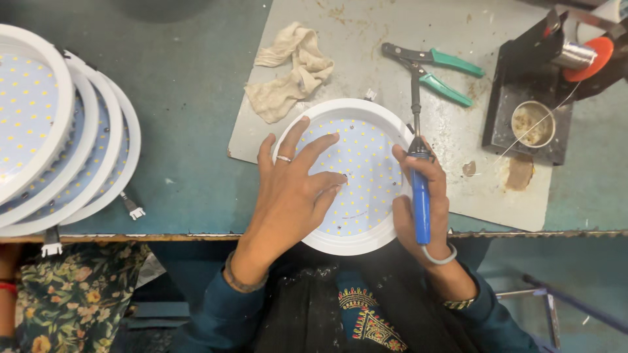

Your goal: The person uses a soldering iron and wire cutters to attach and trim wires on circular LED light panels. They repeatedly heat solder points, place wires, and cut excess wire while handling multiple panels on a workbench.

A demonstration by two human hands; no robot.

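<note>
At edge of green work surface (190, 163), on grey mat (458, 189): round white LED panel light (353, 175) under both hands. Left hand (291, 189) flat on dotted board, fingers spread, gripping nothing. Right hand (422, 202) closed around blue-handled soldering iron (418, 176), tip at panel's right rim. Judged mid-job: one panel in work, stack of similar white panels (59, 131) at left; finished or waiting, cannot tell. Green-handled pliers (435, 68), crumpled beige rag (291, 72) idle beyond.

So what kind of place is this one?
Likely a lamp assembly bench: the right hand holds a soldering iron at a round LED panel, beside stacked panels and a solder spool.
</note>
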